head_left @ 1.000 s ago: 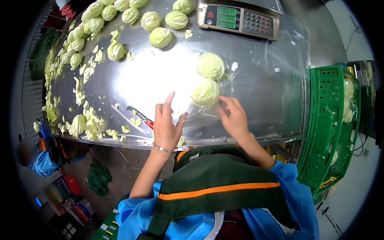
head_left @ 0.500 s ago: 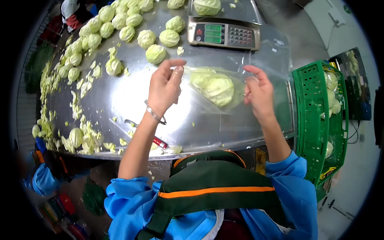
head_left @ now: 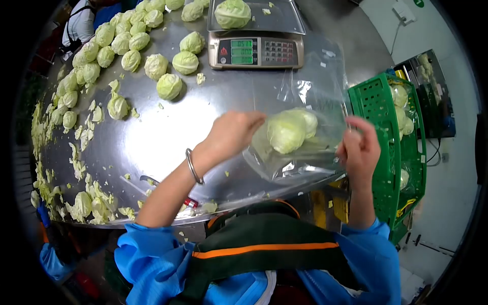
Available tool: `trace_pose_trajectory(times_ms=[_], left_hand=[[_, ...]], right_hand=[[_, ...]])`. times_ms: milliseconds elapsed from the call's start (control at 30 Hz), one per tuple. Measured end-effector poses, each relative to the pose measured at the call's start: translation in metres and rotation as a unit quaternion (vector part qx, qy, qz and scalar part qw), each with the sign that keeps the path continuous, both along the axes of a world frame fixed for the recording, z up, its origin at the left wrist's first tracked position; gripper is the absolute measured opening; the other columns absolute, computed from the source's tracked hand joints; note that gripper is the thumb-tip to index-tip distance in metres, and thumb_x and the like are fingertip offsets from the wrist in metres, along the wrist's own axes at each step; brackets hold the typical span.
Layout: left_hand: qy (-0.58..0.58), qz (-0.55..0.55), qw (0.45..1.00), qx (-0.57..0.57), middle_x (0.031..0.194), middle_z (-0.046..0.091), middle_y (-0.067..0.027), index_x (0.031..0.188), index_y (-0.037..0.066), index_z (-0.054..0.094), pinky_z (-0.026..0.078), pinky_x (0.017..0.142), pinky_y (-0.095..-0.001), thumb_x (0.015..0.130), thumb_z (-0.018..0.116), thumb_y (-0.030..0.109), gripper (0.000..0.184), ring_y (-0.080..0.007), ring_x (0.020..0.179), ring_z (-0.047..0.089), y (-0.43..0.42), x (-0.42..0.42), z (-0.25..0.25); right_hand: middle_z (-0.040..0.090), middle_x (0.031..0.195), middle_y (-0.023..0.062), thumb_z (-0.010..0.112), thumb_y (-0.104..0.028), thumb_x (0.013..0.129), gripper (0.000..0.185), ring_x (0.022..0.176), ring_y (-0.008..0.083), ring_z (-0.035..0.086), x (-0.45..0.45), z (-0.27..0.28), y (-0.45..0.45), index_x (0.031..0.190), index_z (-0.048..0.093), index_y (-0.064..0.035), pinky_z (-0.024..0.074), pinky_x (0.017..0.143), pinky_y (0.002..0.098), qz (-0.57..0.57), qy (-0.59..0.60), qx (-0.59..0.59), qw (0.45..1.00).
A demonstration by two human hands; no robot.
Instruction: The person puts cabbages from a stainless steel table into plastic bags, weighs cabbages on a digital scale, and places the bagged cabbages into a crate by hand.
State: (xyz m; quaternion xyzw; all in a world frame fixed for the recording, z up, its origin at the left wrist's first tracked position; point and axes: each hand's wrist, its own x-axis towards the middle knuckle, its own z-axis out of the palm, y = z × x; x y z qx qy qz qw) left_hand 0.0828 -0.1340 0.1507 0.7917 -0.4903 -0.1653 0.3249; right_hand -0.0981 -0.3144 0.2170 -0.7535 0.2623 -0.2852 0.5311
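A clear plastic bag (head_left: 284, 172) lies at the right side of the metal table, with two pale green cabbages (head_left: 286, 134) showing through it. My left hand (head_left: 233, 134), a metal bangle on its wrist, pinches the bag's left side with closed fingers. On the other side, my right hand (head_left: 361, 148) has its fingers curled at the bag's right edge. Beyond the bag, a weighing scale (head_left: 256, 51) with a lit green display carries one cabbage (head_left: 233, 13). A red-handled knife (head_left: 190, 202) lies partly hidden under my left forearm.
Many loose cabbages (head_left: 122, 43) are heaped at the far left, with trimmed leaves (head_left: 84, 134) scattered along that side. More clear plastic (head_left: 317, 76) lies beside the scale. A green crate (head_left: 373, 107) holding bagged cabbages stands at the right. Another person's blue sleeve (head_left: 53, 262) shows at lower left.
The bag has turned and swung toward me, so both cabbages now show side by side. My hands have moved right and slightly down, still at its edges. The whole view has shifted.
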Motion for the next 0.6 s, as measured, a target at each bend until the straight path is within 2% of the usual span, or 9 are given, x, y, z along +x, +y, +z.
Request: trace_pose_trajectory(times_ms=[67,100,200,267,300,400,433,533,600], left_hand=[[0.126,0.037,0.989,-0.061,0.061,0.061,-0.0123,0.101,0.006,0.063,0.047,0.050,-0.0305,0.089,0.053,0.019,0.020,-0.0224,0.048,0.059,-0.002,-0.005,-0.006],[0.103,0.037,0.992,-0.061,0.061,0.061,-0.0127,0.100,0.006,0.064,0.047,0.050,-0.0308,0.089,0.053,0.018,0.020,-0.0232,0.048,0.059,-0.003,-0.005,-0.015],[0.024,0.066,0.995,-0.075,0.064,0.061,-0.0134,0.099,0.005,0.064,0.046,0.051,-0.0312,0.089,0.053,0.017,0.019,-0.0247,0.049,0.059,-0.011,0.009,-0.031],[-0.011,0.092,0.993,-0.070,0.066,0.062,-0.0133,0.098,0.004,0.064,0.046,0.051,-0.0308,0.089,0.053,0.016,0.019,-0.0244,0.050,0.058,-0.007,0.007,-0.031],[0.004,0.096,0.988,-0.122,0.065,0.062,-0.0123,0.101,0.004,0.063,0.046,0.051,-0.0296,0.089,0.052,0.015,0.020,-0.0198,0.048,0.057,-0.004,0.005,-0.039],[0.148,0.156,0.977,-0.001,0.060,0.059,-0.0097,0.105,0.004,0.061,0.046,0.052,-0.0295,0.089,0.051,0.016,0.022,-0.0158,0.048,0.057,0.016,-0.007,-0.057],[0.174,0.162,0.971,0.022,0.060,0.056,-0.0075,0.112,0.005,0.057,0.046,0.053,-0.0293,0.089,0.050,0.015,0.026,-0.0129,0.051,0.056,0.022,-0.010,-0.065],[0.224,0.238,0.945,0.024,0.069,0.061,-0.0195,0.116,0.002,0.051,0.048,0.062,-0.0361,0.085,0.052,0.015,0.034,-0.0297,0.064,0.062,0.033,-0.020,-0.094],[0.236,0.241,0.941,0.025,0.071,0.061,-0.0188,0.133,-0.006,0.026,0.048,0.064,-0.0343,0.081,0.058,0.019,0.066,-0.0273,0.064,0.061,0.041,-0.031,-0.107]], right_hand=[[0.050,0.056,-0.0011,0.048,0.000,0.086,0.023,0.045,0.0019,0.042,-0.015,-0.012,0.001,0.109,0.051,-0.0014,0.0297,0.040,0.0167,0.021,-0.017,0.036,0.999],[0.051,0.058,-0.0010,0.047,0.001,0.087,0.023,0.048,0.0018,0.045,-0.012,-0.017,-0.001,0.109,0.052,0.0000,0.0310,0.042,0.0152,-0.016,0.008,0.071,0.997],[0.053,0.061,-0.0007,0.046,0.001,0.088,0.023,0.052,0.0017,0.048,-0.012,-0.034,0.006,0.110,0.052,0.0000,0.0331,0.046,0.0146,0.024,0.026,-0.025,0.999],[0.053,0.064,-0.0008,0.047,0.000,0.088,0.026,0.054,0.0035,0.050,-0.011,-0.040,0.013,0.113,0.052,-0.0018,0.0381,0.049,0.0168,0.017,0.049,0.003,0.999],[0.053,0.064,-0.0009,0.047,0.000,0.088,0.026,0.055,0.0043,0.050,-0.008,-0.048,0.015,0.114,0.052,-0.0020,0.0395,0.050,0.0177,0.019,0.075,0.002,0.997],[0.052,0.063,-0.0007,0.050,-0.004,0.089,0.027,0.056,0.0051,0.049,-0.012,-0.083,0.034,0.116,0.051,-0.0032,0.0402,0.051,0.0203,0.090,0.125,0.007,0.988],[0.051,0.063,-0.0019,0.050,-0.005,0.089,0.027,0.055,0.0034,0.047,-0.009,-0.085,0.049,0.116,0.051,-0.0030,0.0380,0.049,0.0189,0.102,0.173,0.020,0.979],[0.049,0.061,-0.0024,0.052,-0.009,0.090,0.026,0.055,0.0030,0.045,-0.009,-0.121,0.058,0.115,0.053,-0.0026,0.0356,0.049,0.0191,0.071,0.168,0.053,0.982],[0.049,0.060,0.0002,0.052,-0.013,0.090,0.025,0.052,0.0047,0.044,-0.008,-0.126,0.060,0.113,0.055,-0.0030,0.0360,0.049,0.0214,0.049,0.151,0.041,0.986]])
